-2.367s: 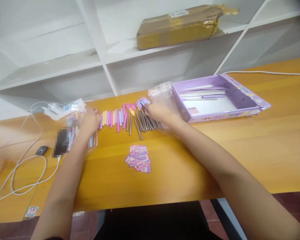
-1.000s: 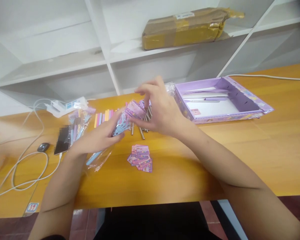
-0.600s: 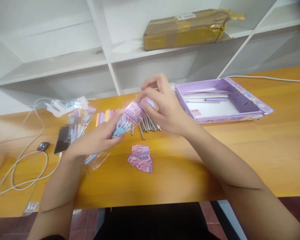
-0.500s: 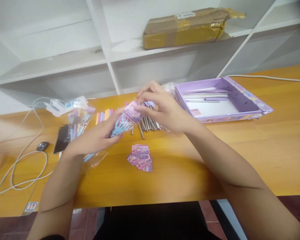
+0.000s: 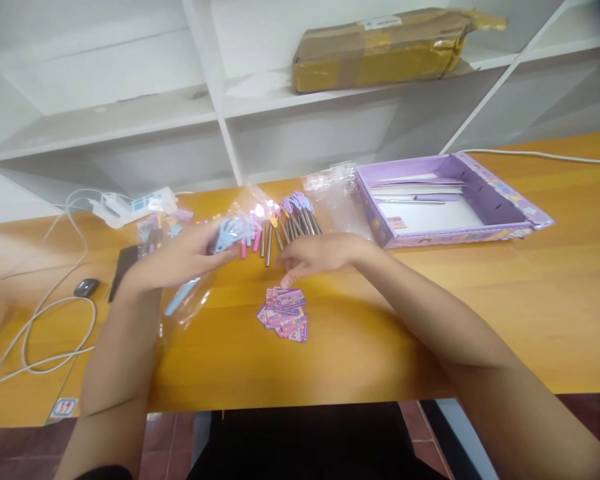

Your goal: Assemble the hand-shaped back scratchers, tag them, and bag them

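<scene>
Left hand (image 5: 187, 257) gripping a clear bag (image 5: 194, 305), right hand (image 5: 313, 255) over a pile of cards (image 5: 285, 317)

A person's two bare hands work over a wooden desk (image 5: 360, 360). The left hand is closed around the clear bag; a light-blue, hand-shaped head (image 5: 229, 233) shows between its thumb and fingers, and a blue handle (image 5: 180, 298) shows through the plastic below the wrist. The right hand is loosely bent, its thumb apart from the fingers, and nothing can be seen in it. One fingertip is at the top edge of the small pink and purple cards; whether it touches them is unclear.

Just beyond the right hand lie metal rods (image 5: 269, 245) with coloured hand-shaped heads. Short pink sticks (image 5: 243, 249) lie beside the left fingertips. Right of the right hand sits a shallow purple box (image 5: 460, 234), holding papers and a small pink card (image 5: 397, 223), with clear plastic (image 5: 337, 197) against its near side. Left of the left wrist are a dark phone (image 5: 123, 267) and, farther out, a black mouse (image 5: 87, 288).
</scene>
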